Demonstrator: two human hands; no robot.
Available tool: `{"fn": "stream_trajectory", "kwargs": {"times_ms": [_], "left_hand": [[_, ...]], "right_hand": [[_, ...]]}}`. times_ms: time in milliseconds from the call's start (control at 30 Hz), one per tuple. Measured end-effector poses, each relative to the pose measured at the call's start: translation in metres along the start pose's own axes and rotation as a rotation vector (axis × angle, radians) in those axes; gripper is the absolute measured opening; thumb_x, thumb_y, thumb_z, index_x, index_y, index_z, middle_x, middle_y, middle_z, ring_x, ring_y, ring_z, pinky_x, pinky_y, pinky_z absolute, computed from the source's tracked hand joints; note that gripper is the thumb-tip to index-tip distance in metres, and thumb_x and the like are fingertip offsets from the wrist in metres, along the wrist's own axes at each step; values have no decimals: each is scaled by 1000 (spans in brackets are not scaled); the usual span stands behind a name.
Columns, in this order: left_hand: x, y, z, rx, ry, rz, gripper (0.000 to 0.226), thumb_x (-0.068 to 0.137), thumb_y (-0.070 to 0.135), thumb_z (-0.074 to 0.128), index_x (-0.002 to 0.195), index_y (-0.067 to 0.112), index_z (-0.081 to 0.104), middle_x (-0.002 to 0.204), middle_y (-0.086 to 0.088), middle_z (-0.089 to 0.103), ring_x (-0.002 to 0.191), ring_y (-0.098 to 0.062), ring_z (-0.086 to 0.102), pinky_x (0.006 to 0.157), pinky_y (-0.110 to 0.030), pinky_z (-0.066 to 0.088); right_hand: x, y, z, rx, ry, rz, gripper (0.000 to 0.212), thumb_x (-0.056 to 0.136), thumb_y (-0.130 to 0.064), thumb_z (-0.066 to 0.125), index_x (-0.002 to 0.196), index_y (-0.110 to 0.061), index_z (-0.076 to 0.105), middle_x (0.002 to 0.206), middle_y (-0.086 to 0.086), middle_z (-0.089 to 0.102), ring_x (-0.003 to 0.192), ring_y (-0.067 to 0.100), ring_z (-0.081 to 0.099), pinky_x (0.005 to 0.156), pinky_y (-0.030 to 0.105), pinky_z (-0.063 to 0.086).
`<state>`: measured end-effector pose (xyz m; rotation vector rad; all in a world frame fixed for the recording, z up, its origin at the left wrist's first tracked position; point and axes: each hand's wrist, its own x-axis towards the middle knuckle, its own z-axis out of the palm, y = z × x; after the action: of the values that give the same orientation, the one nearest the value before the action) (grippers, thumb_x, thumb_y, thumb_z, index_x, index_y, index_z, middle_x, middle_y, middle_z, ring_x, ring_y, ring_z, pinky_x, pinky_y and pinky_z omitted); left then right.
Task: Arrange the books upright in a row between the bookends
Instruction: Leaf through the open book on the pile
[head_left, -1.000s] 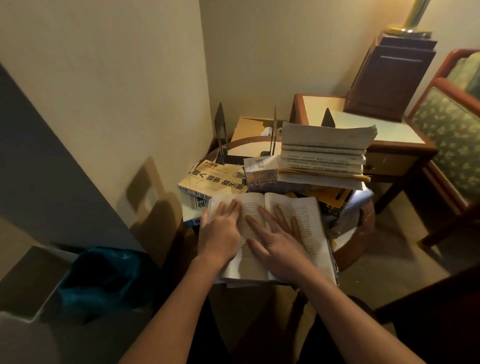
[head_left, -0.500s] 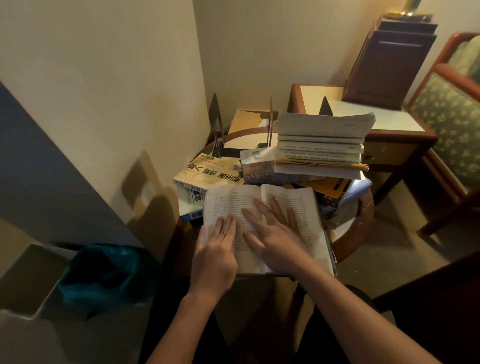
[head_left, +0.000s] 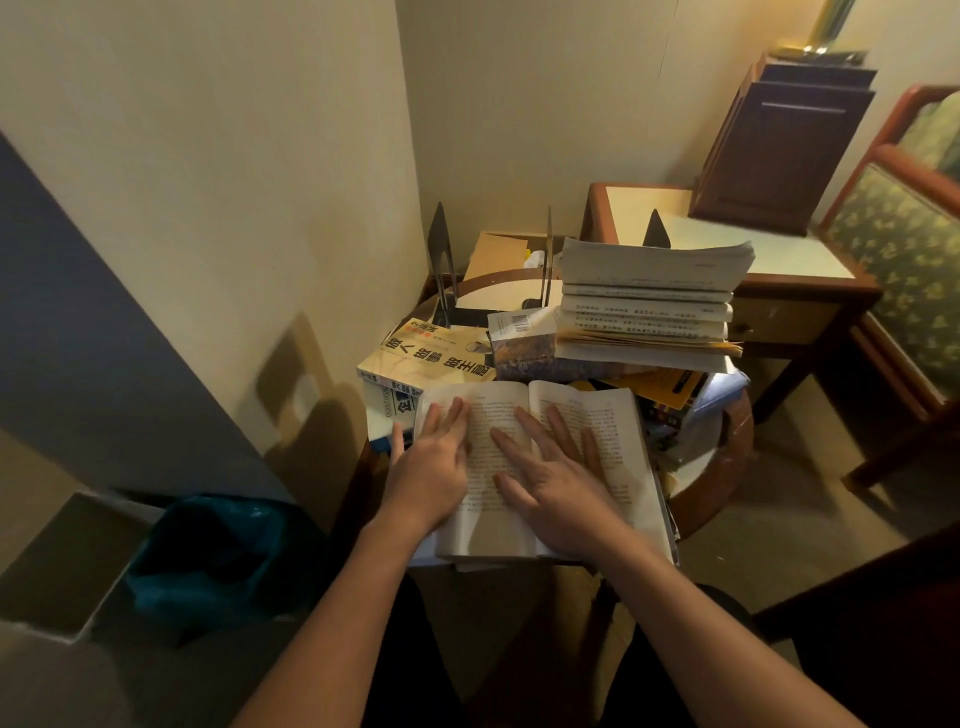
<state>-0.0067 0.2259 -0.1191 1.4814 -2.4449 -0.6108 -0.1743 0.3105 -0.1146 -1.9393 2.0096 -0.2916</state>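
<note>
Books (head_left: 431, 353) are lying flat on the round table (head_left: 730, 467), none yet upright between the bookends (head_left: 440, 244).
We are pressing both hands flat, fingers straight, on the open book (head_left: 608, 431) at the near edge: left hand (head_left: 431, 473) on the left page, right hand (head_left: 561, 488) across the gutter. We are judging it a light, floppy paperback, best closed and gripped by the spine. We are counting three bookends and about five books in the pale stack (head_left: 649, 301); the rest are too jumbled to count.

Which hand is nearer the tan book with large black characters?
Left. The left hand lies flat on the left page of the open book, next to the tan book; the right hand rests across the gutter and right page, farther off.
</note>
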Motion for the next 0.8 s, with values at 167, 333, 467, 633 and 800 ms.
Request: {"fn": "stream_trajectory", "kwargs": {"times_ms": [167, 333, 467, 633, 800], "left_hand": [[-47, -2, 20, -135, 63, -14, 57, 107, 26, 33, 157, 35, 7, 160, 24, 0, 151, -4, -9, 122, -49, -12], [-69, -4, 34, -202, 87, -33, 58, 107, 26, 34, 157, 38, 8, 161, 26, 0, 150, 0, -11, 122, -49, -12], [-57, -3, 33, -183, 116, -42, 57, 106, 23, 34, 157, 35, 11, 161, 24, 4, 152, -6, -7, 123, -53, -9], [-25, 3, 31, -140, 160, -92, 56, 106, 24, 30, 157, 34, 10, 161, 22, 7, 153, -13, -5, 122, -58, -4], [12, 6, 21, -90, 130, -126, 55, 106, 22, 28, 157, 33, 12, 164, 11, 16, 154, -18, -5, 121, -60, -6]], "right_hand": [[2, -1, 5, -19, 24, 9, 61, 98, -65, 23, 154, -53, 1, 163, -21, -17, 145, 8, -34, 115, 46, -25], [3, 0, 7, -33, 29, 8, 62, 98, -65, 23, 154, -53, 0, 163, -21, -18, 145, 8, -34, 115, 46, -26], [3, 0, 6, -5, 28, 7, 62, 98, -64, 24, 154, -52, 0, 163, -22, -19, 144, 7, -35, 116, 46, -25], [3, 0, 5, -9, 27, 10, 61, 98, -64, 25, 153, -53, 1, 162, -23, -19, 144, 7, -34, 116, 46, -25], [3, 0, 6, -11, 25, 12, 61, 98, -64, 26, 152, -56, -1, 162, -23, -19, 145, 7, -34, 115, 45, -25]]}}
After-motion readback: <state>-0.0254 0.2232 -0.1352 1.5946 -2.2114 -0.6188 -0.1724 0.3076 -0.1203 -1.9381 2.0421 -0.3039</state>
